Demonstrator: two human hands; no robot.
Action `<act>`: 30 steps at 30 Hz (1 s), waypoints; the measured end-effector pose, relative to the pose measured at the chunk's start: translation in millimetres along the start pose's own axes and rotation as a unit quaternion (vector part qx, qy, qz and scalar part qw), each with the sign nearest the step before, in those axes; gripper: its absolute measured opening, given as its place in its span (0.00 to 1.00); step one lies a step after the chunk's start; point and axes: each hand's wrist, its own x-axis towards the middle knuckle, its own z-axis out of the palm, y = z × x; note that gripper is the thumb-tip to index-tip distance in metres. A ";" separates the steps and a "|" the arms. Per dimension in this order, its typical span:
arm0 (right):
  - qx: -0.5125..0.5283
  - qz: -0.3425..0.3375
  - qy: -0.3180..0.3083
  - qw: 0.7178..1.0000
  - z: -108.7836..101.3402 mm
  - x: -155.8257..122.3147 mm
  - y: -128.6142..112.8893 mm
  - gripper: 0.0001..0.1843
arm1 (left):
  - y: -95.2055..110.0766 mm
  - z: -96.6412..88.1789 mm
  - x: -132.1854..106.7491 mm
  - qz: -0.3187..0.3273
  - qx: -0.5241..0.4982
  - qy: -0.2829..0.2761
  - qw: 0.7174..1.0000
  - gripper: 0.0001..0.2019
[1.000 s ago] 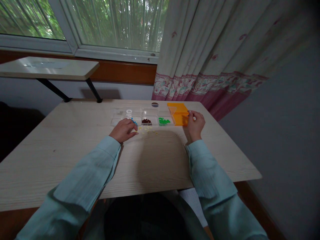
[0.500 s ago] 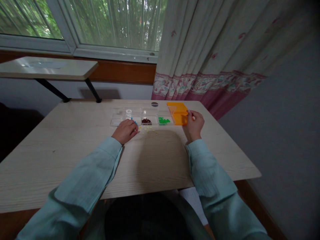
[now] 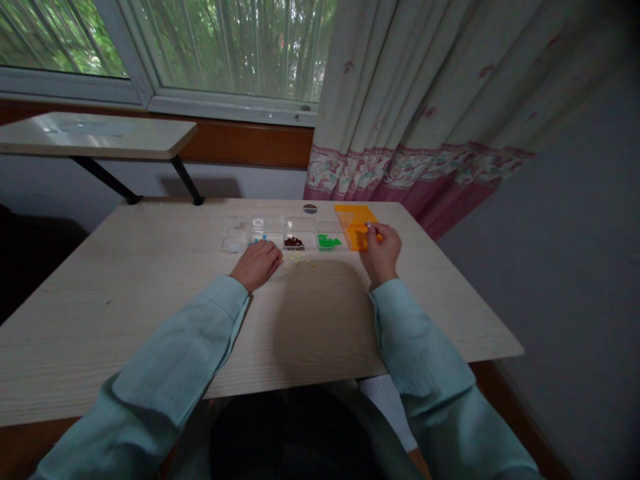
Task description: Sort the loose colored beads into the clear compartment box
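Observation:
A clear compartment box [image 3: 237, 239] lies at the far middle of the wooden table [image 3: 150, 293], holding blue beads [image 3: 258, 239], dark red beads [image 3: 293, 243] and green beads [image 3: 329, 241]. Pale yellow beads [image 3: 300, 259] are scattered on the table just in front of it. My left hand [image 3: 257, 264] rests curled on the table beside the yellow beads; whether it holds one is hidden. My right hand [image 3: 381, 252] is closed in a pinch at the near edge of the orange tray [image 3: 354, 220]; what it pinches is too small to name.
A small dark round disc [image 3: 310, 209] lies behind the box. A side table [image 3: 95, 135] stands at the back left under the window. A flowered curtain [image 3: 425, 120] hangs at the right, close to the table's far right corner.
My left hand slid a little to the right, uncovering the blue beads. My right hand shifted left, onto the orange tray's near edge.

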 end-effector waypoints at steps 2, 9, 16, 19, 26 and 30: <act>-0.013 -0.033 -0.031 0.999 4.9 -5.4 -10.6 0.17 | 2.9 1.5 0.3 -0.006 -0.010 0.009 1.000 0.13; 0.029 -0.221 -0.171 0.960 25.9 -42.5 -77.1 0.15 | 16.8 8.5 6.5 -0.107 -0.228 0.110 0.961 0.13; 0.079 -0.287 -0.171 0.939 25.7 -70.4 -119.5 0.14 | 34.2 12.9 7.8 -0.173 -0.430 0.132 0.876 0.21; 0.078 -0.285 -0.174 0.939 24.7 -70.7 -119.8 0.12 | 34.5 13.4 6.4 -0.175 -0.428 0.135 0.876 0.22; 0.085 -0.286 -0.181 0.937 24.8 -68.9 -120.4 0.10 | 31.3 14.3 5.6 -0.162 -0.410 0.137 0.887 0.22; 0.086 -0.286 -0.181 0.937 24.9 -68.0 -119.8 0.10 | 32.2 13.6 5.3 -0.159 -0.404 0.128 0.892 0.21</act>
